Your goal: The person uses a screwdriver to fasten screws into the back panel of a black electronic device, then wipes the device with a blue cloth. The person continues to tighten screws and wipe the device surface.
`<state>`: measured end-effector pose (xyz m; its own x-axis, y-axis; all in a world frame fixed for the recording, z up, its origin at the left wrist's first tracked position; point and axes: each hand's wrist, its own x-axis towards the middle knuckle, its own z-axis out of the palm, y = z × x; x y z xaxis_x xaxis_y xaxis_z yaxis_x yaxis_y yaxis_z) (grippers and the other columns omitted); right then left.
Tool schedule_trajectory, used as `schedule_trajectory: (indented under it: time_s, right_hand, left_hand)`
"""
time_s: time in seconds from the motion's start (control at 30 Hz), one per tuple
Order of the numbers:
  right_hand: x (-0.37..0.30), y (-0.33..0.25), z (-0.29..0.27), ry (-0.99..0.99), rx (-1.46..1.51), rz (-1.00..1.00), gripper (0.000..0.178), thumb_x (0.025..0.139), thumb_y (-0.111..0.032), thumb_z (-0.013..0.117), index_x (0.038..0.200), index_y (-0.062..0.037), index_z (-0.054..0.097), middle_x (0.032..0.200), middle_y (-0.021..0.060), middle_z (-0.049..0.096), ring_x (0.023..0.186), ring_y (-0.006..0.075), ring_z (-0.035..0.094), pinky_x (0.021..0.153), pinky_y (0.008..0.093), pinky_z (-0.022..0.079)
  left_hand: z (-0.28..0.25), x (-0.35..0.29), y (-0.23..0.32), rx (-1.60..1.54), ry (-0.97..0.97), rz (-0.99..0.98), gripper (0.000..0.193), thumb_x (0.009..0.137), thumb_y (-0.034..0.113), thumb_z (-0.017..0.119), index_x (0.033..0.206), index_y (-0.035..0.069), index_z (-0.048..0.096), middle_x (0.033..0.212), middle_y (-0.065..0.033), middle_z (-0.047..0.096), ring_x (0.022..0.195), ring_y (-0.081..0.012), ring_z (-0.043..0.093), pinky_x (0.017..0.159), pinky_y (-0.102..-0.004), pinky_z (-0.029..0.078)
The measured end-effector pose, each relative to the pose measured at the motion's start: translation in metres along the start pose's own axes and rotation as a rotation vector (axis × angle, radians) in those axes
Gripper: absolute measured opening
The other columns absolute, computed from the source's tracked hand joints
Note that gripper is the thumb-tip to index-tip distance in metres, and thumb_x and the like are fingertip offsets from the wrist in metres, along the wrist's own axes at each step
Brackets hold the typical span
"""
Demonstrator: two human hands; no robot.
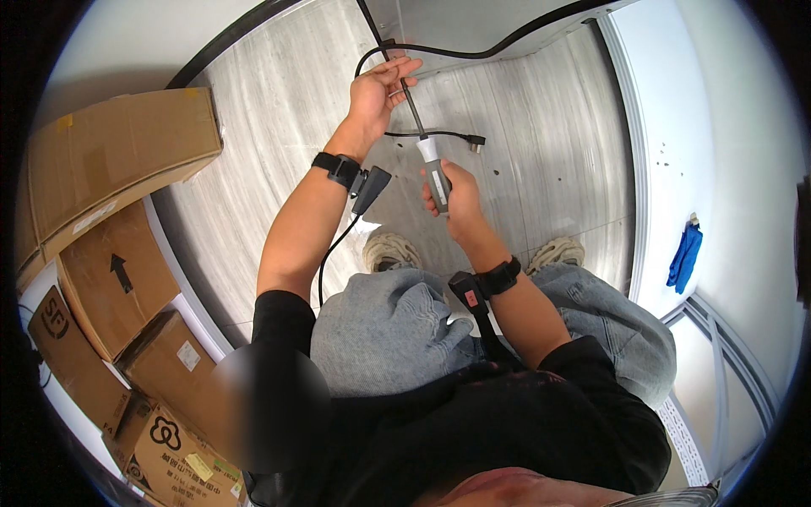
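A screwdriver (435, 182) with a grey handle, a white collar and a long dark shaft is gripped in my right hand (460, 198). Its shaft slants up and away toward the base of a pale grey panel (456, 25). Beside the far part of the shaft is my left hand (372, 97), its fingers stretched out to the right and close to the shaft. A black cable (460, 53) arches just past those fingers. Where the screwdriver's tip ends is hard to make out near the hand and cable. A black cable plug (477, 143) lies on the floor right of the shaft.
Cardboard boxes (127, 152) are stacked along the left. A white panel (625, 51) borders the floor (557, 127) on the right, where a blue cloth (686, 253) hangs. Small dark bits (496, 172) lie on the floor. My shoes (391, 251) stand below my hands.
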<state>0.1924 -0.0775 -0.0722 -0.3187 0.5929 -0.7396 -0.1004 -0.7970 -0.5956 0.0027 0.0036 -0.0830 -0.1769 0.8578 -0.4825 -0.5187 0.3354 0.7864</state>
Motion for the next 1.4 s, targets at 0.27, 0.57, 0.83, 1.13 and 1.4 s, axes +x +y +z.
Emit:
schedule_trajectory:
  time_s: [0.27,0.57,0.83,1.13,1.4]
  right_hand:
    - [0.003,-0.098,-0.069,-0.040,-0.482,-0.049,0.037,0.093,-0.036,0.043,0.084,-0.0060,0.064,0.058,0.0018,0.056,0.045,0.0095,0.047,0.041,0.0247,0.036]
    - [-0.066,-0.283,-0.089,-0.013,-1.620,-0.268,0.031,0.089,-0.026,0.048,0.077,-0.0021,0.064,0.055,0.0022,0.052,0.042,0.0106,0.051,0.038,0.0235,0.040]
    - [-0.177,-0.392,-0.146,0.200,-1.752,-0.019,0.025,0.078,-0.026,0.054,0.063,-0.0072,0.062,0.055,0.0022,0.053,0.046,0.0119,0.048,0.043,0.0265,0.038]
    - [-0.190,-0.312,-0.359,0.387,-0.963,-0.457,0.040,0.093,-0.038,0.043,0.085,-0.0071,0.067,0.053,-0.0036,0.053,0.039,0.0024,0.043,0.035,0.0178,0.033]
    - [-0.177,-0.220,-0.451,0.501,-0.292,-0.437,0.038,0.095,-0.033,0.042,0.090,-0.0027,0.065,0.061,0.0003,0.055,0.048,0.0055,0.046,0.042,0.0206,0.036]
  left_hand:
    - [0.008,-0.007,0.003,0.038,-0.018,-0.030,0.033,0.098,0.012,0.037,0.127,0.000,0.046,0.124,-0.0107,0.058,0.093,-0.0155,0.060,0.080,-0.0267,0.048]
    - [0.029,-0.017,0.018,0.417,-0.267,-0.177,0.034,0.096,0.015,0.046,0.126,0.000,0.050,0.116,-0.0104,0.064,0.093,-0.0152,0.065,0.075,-0.0242,0.051]
    - [0.138,-0.030,0.067,0.785,-0.567,-0.153,0.037,0.093,0.021,0.053,0.126,0.004,0.052,0.114,-0.0076,0.062,0.098,-0.0153,0.060,0.081,-0.0264,0.048]
    - [0.311,-0.002,0.018,1.158,-0.841,-0.061,0.043,0.086,0.026,0.061,0.122,0.004,0.055,0.105,-0.0067,0.064,0.095,-0.0165,0.061,0.081,-0.0312,0.047]
    - [0.414,0.057,-0.110,1.400,-0.853,0.434,0.033,0.084,0.022,0.064,0.114,0.010,0.061,0.093,-0.0059,0.067,0.082,-0.0235,0.062,0.074,-0.0341,0.050]
